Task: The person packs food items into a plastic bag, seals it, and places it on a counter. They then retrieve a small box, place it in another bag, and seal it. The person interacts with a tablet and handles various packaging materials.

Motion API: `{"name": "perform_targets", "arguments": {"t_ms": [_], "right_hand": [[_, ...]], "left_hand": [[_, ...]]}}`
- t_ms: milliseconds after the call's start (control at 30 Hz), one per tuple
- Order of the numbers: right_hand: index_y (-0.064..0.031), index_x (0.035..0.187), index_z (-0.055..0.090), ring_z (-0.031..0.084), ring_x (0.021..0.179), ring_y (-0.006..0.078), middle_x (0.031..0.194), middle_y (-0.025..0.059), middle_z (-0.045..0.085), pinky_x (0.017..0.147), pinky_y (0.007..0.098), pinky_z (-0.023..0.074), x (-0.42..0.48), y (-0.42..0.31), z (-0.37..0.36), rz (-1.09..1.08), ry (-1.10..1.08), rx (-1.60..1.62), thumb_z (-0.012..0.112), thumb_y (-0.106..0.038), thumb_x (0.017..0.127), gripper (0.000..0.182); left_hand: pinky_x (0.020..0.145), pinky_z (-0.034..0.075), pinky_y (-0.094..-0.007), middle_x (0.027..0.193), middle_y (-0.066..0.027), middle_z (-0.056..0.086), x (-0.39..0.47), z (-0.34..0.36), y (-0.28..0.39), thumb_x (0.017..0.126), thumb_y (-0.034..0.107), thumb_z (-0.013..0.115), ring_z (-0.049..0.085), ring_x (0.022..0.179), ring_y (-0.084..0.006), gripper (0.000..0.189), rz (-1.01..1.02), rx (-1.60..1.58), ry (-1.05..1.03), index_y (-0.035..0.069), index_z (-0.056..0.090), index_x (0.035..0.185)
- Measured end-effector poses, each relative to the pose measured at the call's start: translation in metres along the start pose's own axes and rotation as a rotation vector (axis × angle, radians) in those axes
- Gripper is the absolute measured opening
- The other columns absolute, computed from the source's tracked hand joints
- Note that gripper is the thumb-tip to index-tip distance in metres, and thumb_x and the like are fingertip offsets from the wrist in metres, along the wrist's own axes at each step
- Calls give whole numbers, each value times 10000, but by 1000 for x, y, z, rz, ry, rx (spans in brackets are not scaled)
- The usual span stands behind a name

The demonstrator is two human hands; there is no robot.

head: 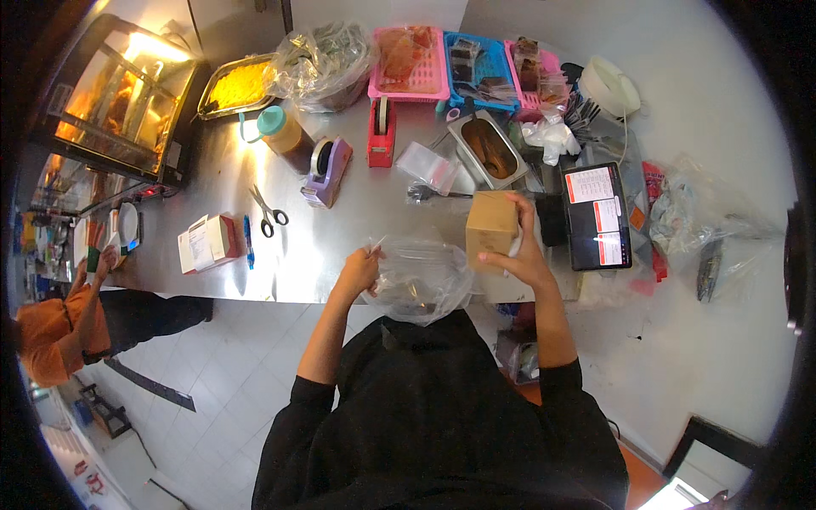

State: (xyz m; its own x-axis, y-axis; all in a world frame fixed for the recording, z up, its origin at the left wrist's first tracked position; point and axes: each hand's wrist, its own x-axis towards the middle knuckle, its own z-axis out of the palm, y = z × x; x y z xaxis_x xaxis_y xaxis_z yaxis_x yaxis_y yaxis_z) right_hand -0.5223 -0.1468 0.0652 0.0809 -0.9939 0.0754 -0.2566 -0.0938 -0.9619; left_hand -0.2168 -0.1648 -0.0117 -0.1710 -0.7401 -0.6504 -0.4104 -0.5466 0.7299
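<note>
My right hand (524, 252) grips a brown cardboard box (491, 223) at its right side, above the front of the metal counter. Something white shows behind the box, mostly hidden by my fingers. With my left hand (361, 271) I pinch the edge of a clear plastic bag (424, 277), which hangs over the counter's front edge close to my body. Behind the box lies a stack of small clear zip bags (428, 167). A steel container (488, 150) of brown sauce, with a spoon in it, stands further back.
Left on the steel counter (299, 255) are scissors (268, 213), a blue pen (248, 242) and a labelled box (207, 244). Tape dispensers (327, 172), a sauce bottle (285, 137) and baskets (408, 64) stand behind. A tablet (597, 217) is at right. Another person (70, 331) works far left.
</note>
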Motion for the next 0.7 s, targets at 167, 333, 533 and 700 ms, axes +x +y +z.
{"name": "perform_targets", "arguments": {"t_ms": [167,333,533,700], "right_hand": [[-193,1403,211,338,1271,288,1341,148,333,1061,430,311,-18,19,107,212,-196,484,834,-87,573,1044],[-214,1381,300,240,1284,484,1374,223,251,1033,576,297,-25,53,144,191,-353,-840,814,-78,546,990],[-249,1357,360,248,1279,479,1392,210,248,947,719,284,-16,54,142,-50,-590,-1022,779,-43,552,931],[-295,1322,420,277,1291,386,1401,164,271,902,742,292,-16,52,155,44,-728,-1240,786,-107,571,856]], "left_hand": [[307,391,-276,461,-1,396,0,8,10,991,407,383,402,332,-113,452,34,-356,-99,10,579,1085],[304,347,-282,459,-4,389,4,-8,-5,1006,360,351,383,319,-117,429,177,-174,155,19,595,1101],[565,486,-393,667,-233,608,12,4,-26,949,233,475,601,558,-335,296,488,309,312,10,592,1104],[633,477,-478,783,-266,619,11,-7,-19,777,13,561,614,754,-433,288,520,269,490,-4,565,1064]]}}
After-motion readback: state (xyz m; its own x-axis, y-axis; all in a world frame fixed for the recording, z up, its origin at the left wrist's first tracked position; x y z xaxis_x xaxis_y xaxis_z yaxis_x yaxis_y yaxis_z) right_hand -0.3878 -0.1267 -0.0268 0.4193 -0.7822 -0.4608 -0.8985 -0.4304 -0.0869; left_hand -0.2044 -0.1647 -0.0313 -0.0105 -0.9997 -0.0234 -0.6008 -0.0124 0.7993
